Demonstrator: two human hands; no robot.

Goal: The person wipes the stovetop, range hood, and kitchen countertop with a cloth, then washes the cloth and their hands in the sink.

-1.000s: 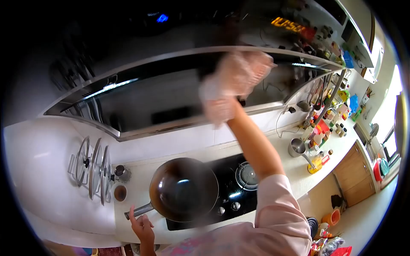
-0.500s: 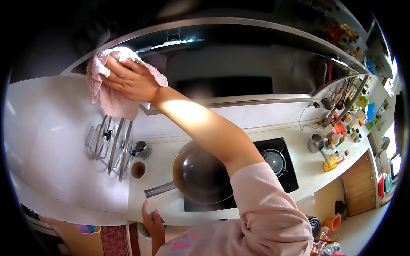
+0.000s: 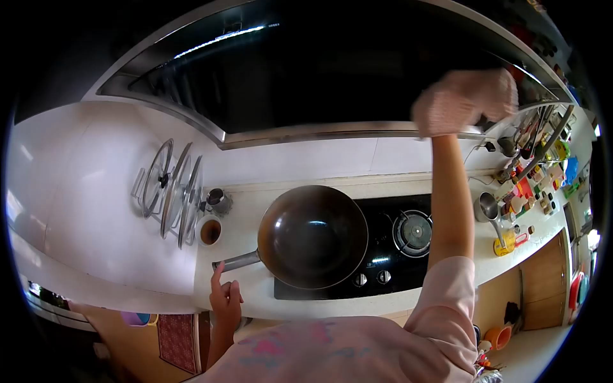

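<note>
Right hand [image 3: 472,92] bunches a pink cloth [image 3: 440,113], the hood [image 3: 345,135] behind it.
Left hand [image 3: 226,301], loosely parted and empty, is at the handle [image 3: 239,261]; an accidental nudge could swivel the wok [image 3: 313,239] to its right.

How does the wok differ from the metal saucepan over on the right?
The wok is wide, whereas the saucepan is much smaller. The wok looks dark brown inside; the saucepan is silvery grey. The wok sits on the gas stove, while the saucepan stands on the countertop. Both are uncovered and have one long handle.
</note>
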